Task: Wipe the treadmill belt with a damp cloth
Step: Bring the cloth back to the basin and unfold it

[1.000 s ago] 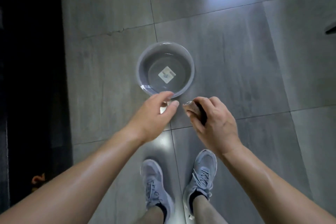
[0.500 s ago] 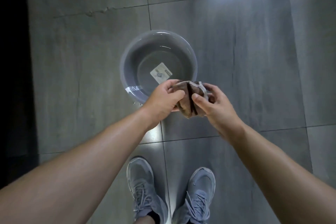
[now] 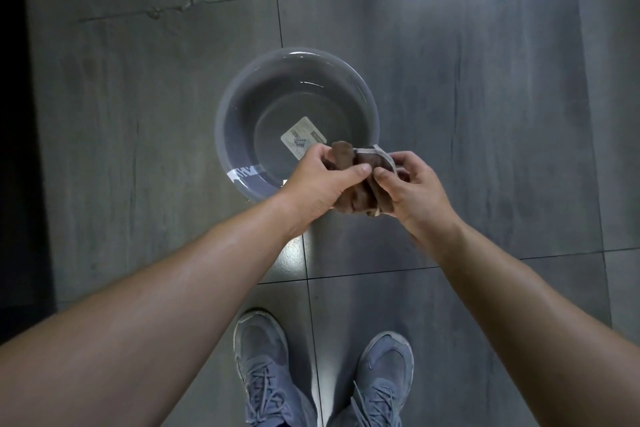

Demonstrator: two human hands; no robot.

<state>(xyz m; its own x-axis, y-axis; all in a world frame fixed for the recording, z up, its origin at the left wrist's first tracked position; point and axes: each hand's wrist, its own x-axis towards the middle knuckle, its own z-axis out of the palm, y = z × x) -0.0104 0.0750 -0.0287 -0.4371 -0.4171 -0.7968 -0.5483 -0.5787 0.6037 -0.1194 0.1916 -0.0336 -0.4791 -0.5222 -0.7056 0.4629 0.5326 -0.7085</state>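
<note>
Grey basin (image 3: pixel 239 121) w/ label (image 3: pixel 301 137), grey sneakers (image 3: pixel 265 367), tiled floor (image 3: pixel 485 114)

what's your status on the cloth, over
Gripping: left hand and right hand both on brown cloth, bunched. Held above near rim of grey basin. No treadmill belt in view; nothing blocking.

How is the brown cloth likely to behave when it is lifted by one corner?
The brown cloth is bunched in folds between the left hand and right hand, so it would probably hang limp. It seems light: thumbs and fingers alone hold it.
</note>
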